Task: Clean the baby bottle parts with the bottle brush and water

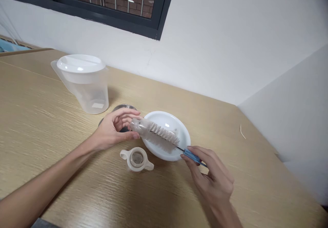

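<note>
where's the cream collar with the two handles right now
In the head view, the handled collar sits on the table at centre, just in front of the white bowl and below the left hand.

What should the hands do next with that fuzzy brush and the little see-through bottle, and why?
Probably push the white bristle brush a bit deeper into the small clear plastic bottle. Only the brush tip sits inside the bottle's mouth; most bristles are outside, above the white round bowl. The left hand grips the bottle, and the right hand pinches the blue brush handle, lined up with the opening.
</note>
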